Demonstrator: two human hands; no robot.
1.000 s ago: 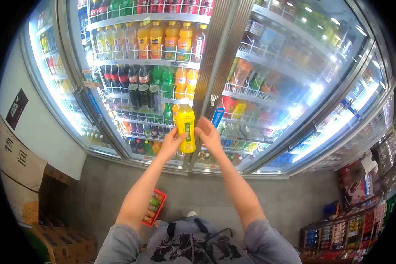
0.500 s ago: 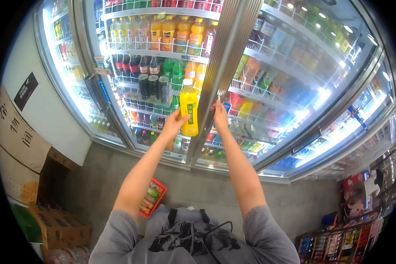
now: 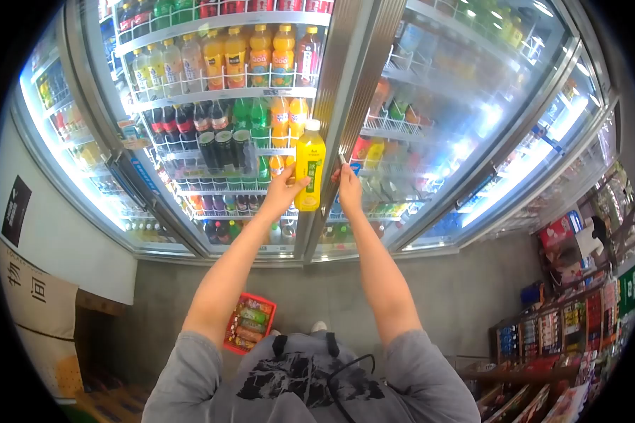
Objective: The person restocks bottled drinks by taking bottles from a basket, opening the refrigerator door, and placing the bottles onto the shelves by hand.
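My left hand [image 3: 285, 192] is closed around a yellow drink bottle [image 3: 309, 169] with a white cap and green lettering. The bottle stands nearly upright in front of the fridge's metal frame. Beside it, my right hand [image 3: 349, 192] is closed on the door handle [image 3: 343, 161] at the edge of a fogged glass door [image 3: 430, 141]. Its fingertips are partly hidden. Behind the bottle, fridge shelves [image 3: 226, 95] hold rows of soft drinks, with orange juice bottles [image 3: 259, 56] above and dark cans [image 3: 222, 146] in the middle.
A red basket [image 3: 271, 307] filled with packaged food sits on the grey floor [image 3: 310, 289] by my feet. More lit fridges flank this one on both sides. Shelves of packaged goods [image 3: 557, 324] stand at the right. A white wall [image 3: 70, 225] is at the left.
The view has shifted, so the fridge appears further left and the basket shows more fully. My left hand still holds the bottle, and my right hand stays at the handle.
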